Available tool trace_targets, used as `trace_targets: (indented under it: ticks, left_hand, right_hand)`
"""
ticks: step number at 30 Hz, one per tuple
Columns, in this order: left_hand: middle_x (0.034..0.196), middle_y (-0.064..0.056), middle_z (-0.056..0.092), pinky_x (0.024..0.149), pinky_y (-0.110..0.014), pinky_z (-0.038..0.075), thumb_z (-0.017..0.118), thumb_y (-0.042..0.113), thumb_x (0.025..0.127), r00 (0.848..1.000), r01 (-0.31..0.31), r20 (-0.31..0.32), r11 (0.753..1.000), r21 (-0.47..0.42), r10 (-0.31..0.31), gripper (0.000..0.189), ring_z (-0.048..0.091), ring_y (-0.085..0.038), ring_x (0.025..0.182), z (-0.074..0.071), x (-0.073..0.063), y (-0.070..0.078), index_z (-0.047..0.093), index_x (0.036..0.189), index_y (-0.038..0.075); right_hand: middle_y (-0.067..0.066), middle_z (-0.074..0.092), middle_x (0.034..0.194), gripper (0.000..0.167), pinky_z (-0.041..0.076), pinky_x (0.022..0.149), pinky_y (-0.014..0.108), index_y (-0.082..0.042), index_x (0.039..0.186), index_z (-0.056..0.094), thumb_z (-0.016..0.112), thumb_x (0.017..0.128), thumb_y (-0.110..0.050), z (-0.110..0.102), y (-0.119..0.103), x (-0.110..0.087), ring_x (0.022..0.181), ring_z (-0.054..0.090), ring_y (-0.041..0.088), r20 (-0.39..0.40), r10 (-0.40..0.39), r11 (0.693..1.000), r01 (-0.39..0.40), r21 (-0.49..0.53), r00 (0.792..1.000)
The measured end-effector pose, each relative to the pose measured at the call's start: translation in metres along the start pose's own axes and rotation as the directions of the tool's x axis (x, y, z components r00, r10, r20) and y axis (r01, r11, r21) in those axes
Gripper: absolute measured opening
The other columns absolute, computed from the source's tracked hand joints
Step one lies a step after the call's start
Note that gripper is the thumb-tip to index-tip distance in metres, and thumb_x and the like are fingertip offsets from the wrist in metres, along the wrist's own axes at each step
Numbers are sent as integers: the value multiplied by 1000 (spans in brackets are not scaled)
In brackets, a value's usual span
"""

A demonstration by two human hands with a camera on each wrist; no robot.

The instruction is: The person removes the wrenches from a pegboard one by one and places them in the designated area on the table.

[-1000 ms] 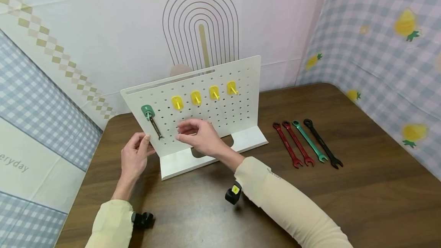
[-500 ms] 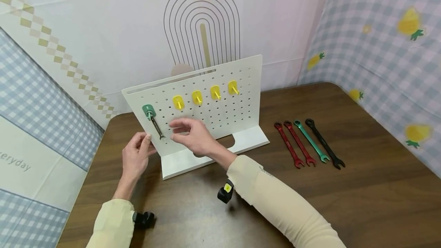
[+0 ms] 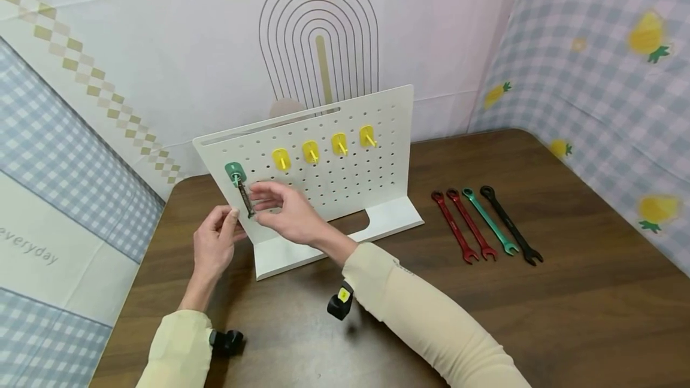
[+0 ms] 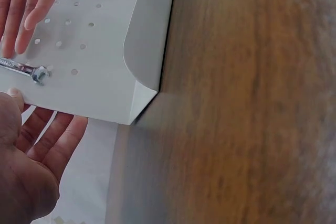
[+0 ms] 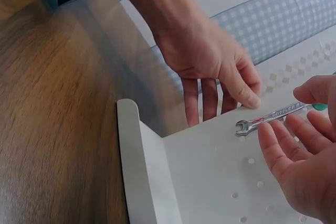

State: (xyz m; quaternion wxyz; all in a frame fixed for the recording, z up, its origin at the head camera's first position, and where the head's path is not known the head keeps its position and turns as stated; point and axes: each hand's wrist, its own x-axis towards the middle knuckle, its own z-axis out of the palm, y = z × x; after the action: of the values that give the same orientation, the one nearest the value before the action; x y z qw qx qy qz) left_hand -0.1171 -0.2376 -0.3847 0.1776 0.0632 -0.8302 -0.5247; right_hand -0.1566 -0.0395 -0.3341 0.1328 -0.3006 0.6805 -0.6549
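Observation:
A white pegboard (image 3: 396,215) stands on the table. A small silver combination wrench (image 3: 245,197) hangs from the green hook (image 3: 235,170) at its left end. My left hand (image 3: 214,243) holds the board's left edge, with the thumb on the front face and fingers behind, as the right wrist view shows. Close to the hanging wrench is my right hand (image 3: 293,215), thumb and fingers spread. In the right wrist view its fingers (image 5: 286,148) lie beside the wrench's shaft; whether they touch it I cannot tell.
Several yellow hooks (image 3: 339,144) line the board's upper part. To its right on the wooden table (image 3: 593,292) lie two red wrenches (image 3: 455,226), a green wrench (image 3: 490,220) and a black wrench (image 3: 511,224). Patterned cloth (image 3: 447,29) hangs behind.
My right hand has moved left across the board's front, up to the hanging wrench. My left hand keeps its hold on the board's edge.

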Motion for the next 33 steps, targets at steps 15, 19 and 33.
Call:
trace_targets:
  ticks: [15,19,33]
  left_hand:
    - [96,-15,73,68,-19,66,60,26,109,1000,-14,-8,1000,0,14,30,73,-2,78,0,0,0,67,112,-3]
    - [97,-16,74,68,-19,66,60,23,110,1000,-27,-13,1000,-5,27,28,73,-2,78,0,0,-2,66,110,-4]
    - [99,-16,75,69,-17,65,60,23,110,999,-38,-12,999,0,38,29,72,3,79,0,-1,-2,67,112,-4]
  right_hand:
    - [20,66,133,52,56,88,16,-1,147,57,63,96,3,7,-1,9,106,64,15,15,42,999,-42,-1,999]
    - [18,65,130,52,54,86,15,-2,146,59,64,94,3,10,-2,9,101,59,9,5,55,998,-55,-13,998]
    - [19,68,133,41,59,87,18,1,138,58,68,98,1,14,-1,4,112,67,17,-3,61,997,-61,51,998]
